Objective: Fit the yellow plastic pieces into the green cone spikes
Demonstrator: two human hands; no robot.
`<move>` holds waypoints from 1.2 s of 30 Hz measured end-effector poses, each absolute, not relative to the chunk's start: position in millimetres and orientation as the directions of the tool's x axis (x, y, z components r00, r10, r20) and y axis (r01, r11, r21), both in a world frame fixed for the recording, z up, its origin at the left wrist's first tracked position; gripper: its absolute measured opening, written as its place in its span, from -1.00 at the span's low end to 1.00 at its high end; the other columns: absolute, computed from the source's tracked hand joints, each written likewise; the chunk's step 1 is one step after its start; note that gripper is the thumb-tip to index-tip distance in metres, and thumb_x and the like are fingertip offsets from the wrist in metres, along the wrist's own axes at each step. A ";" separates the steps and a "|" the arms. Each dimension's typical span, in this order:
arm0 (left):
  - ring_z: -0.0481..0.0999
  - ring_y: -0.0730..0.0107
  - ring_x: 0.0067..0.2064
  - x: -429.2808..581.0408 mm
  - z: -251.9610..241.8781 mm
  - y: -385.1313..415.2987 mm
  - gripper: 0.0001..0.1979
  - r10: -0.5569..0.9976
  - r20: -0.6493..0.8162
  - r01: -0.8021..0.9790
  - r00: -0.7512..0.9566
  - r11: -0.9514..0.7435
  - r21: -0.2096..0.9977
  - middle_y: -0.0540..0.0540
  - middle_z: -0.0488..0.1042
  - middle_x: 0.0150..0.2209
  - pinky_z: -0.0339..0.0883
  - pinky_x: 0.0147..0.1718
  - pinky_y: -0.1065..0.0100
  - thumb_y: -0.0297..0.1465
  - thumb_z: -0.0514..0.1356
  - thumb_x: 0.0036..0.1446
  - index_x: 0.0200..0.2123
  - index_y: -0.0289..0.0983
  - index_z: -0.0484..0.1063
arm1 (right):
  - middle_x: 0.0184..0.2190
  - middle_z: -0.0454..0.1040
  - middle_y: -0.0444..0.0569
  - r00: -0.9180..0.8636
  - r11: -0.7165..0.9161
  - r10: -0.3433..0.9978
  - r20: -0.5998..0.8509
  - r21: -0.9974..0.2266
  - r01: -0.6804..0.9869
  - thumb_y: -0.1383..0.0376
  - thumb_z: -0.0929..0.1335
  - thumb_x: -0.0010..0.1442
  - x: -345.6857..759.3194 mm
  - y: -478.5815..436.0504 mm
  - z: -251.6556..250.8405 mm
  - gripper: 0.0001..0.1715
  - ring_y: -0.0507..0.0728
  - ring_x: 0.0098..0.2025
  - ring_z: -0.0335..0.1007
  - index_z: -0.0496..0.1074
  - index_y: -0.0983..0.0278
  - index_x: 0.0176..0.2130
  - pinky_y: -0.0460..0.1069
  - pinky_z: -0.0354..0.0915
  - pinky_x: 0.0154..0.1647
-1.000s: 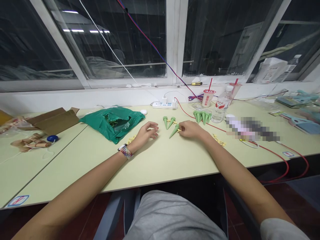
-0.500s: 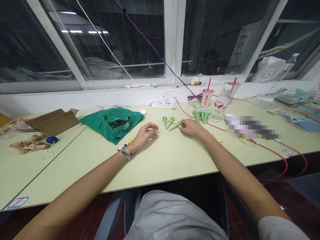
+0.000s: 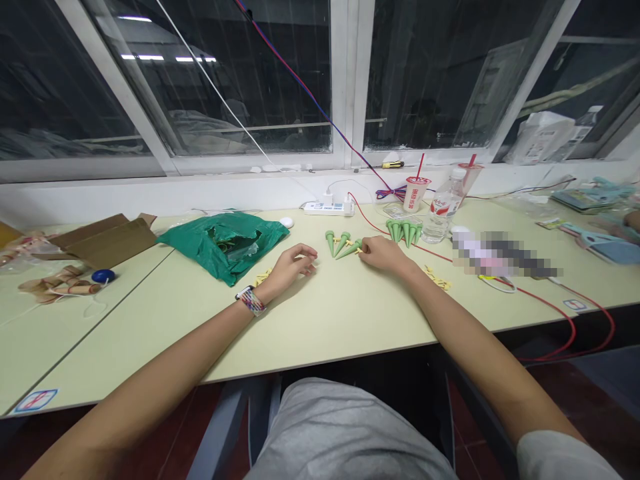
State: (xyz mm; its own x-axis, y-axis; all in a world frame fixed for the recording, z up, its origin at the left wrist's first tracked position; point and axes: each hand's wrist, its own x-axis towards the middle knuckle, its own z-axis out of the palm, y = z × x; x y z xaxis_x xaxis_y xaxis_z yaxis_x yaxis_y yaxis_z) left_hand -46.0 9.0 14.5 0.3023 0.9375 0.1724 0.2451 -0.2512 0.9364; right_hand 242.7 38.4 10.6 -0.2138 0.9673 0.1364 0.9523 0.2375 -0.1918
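Observation:
My right hand (image 3: 384, 255) has its fingers closed at the wide end of a green plant-watering spike (image 3: 349, 251), whose tip points left over the table. A small yellow piece shows on that spike by my fingertips. Just beyond it lie two more green spikes, one upright-looking in view (image 3: 330, 243) and one slanted (image 3: 343, 241), with yellow pieces near them. My left hand (image 3: 291, 270) rests to the left of these, fingers loosely bent and apart, holding nothing. Yellow pieces (image 3: 263, 275) lie partly hidden behind it. More yellow pieces (image 3: 439, 278) sit right of my right forearm.
Several green spikes (image 3: 404, 231) stand grouped near a water bottle (image 3: 440, 210) and a cup with a straw (image 3: 415, 195). A torn green bag (image 3: 220, 250) lies at left, by a cardboard box (image 3: 107, 241) and wooden toys (image 3: 63, 285). A red cable (image 3: 533, 300) crosses the right side.
The view has shifted very slightly. Both hands stay almost where they were, and the right fingers remain at the same green spike.

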 end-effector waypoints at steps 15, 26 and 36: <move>0.64 0.30 -0.26 -48.1 9.4 13.5 -0.72 0.940 0.163 0.247 0.300 -0.241 0.939 -0.12 0.56 -0.08 0.54 -0.24 0.27 -0.18 0.29 0.12 -0.17 -0.23 0.51 | -0.14 0.60 0.05 -0.166 0.193 0.975 0.146 -0.197 0.961 0.21 0.32 0.33 236.0 36.0 9.4 -0.83 0.20 -0.15 0.48 0.48 0.22 -0.17 -0.02 0.15 -0.29; 0.64 0.28 -0.25 -47.4 11.6 11.9 -0.72 0.940 0.158 0.234 0.302 -0.233 0.944 -0.12 0.55 -0.09 0.54 -0.25 0.27 -0.19 0.30 0.11 -0.18 -0.23 0.52 | -0.12 0.60 0.07 -0.155 0.181 0.978 0.140 -0.195 0.964 0.22 0.32 0.31 235.9 36.4 8.8 -0.81 0.23 -0.13 0.50 0.50 0.22 -0.14 0.01 0.20 -0.26; 0.64 0.29 -0.25 -46.8 12.6 10.1 -0.73 0.940 0.154 0.245 0.304 -0.233 0.941 -0.11 0.54 -0.09 0.52 -0.22 0.26 -0.19 0.29 0.12 -0.17 -0.23 0.52 | -0.11 0.60 0.08 -0.156 0.182 0.978 0.136 -0.205 0.962 0.17 0.31 0.36 235.9 36.1 9.2 -0.77 0.21 -0.11 0.49 0.51 0.23 -0.12 -0.01 0.21 -0.23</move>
